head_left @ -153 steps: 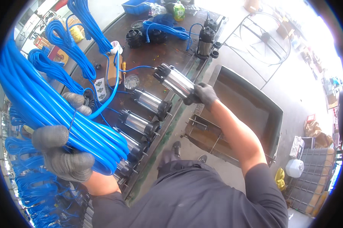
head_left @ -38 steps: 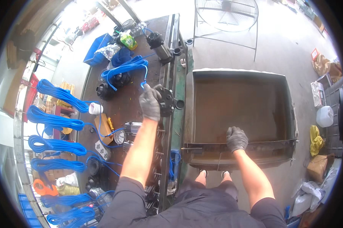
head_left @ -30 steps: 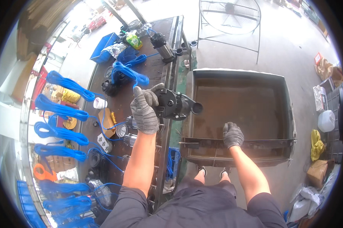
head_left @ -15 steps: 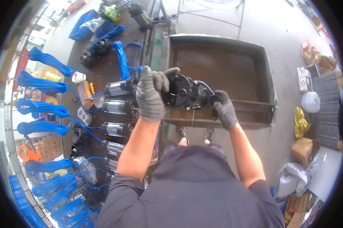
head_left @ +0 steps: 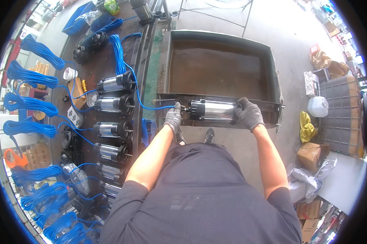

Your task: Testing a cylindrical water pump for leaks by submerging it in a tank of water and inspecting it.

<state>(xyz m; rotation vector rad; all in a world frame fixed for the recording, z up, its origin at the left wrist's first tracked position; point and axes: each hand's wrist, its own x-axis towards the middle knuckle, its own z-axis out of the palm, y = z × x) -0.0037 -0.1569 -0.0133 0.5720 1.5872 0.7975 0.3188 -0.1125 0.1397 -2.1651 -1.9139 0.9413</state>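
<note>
A submersible pump (head_left: 214, 110) with a shiny silver body and black ends lies sideways in front of me, at the near edge of a metal tank of brownish water (head_left: 220, 67). My gloved left hand (head_left: 174, 117) is closed at its left end, where a blue cable (head_left: 140, 97) meets it; part of the fingers is hidden. Around its right end, my gloved right hand (head_left: 249, 114) is wrapped. The cable runs back to a blue coil (head_left: 117, 53) on the workbench to the left.
On the dark workbench (head_left: 128, 38) stand several similar silver motors (head_left: 112, 104) in a row, with blue cable coils (head_left: 31, 105) hanging beyond. A bar (head_left: 268, 102) crosses the tank. At right are a white jug (head_left: 317, 106), a yellow bag (head_left: 307, 126) and a caged container (head_left: 338, 110).
The pump has turned from showing its black end to lying level, its silver side up. Both hands have shifted on it, the left one down to the cable end. My view has shifted slightly.
</note>
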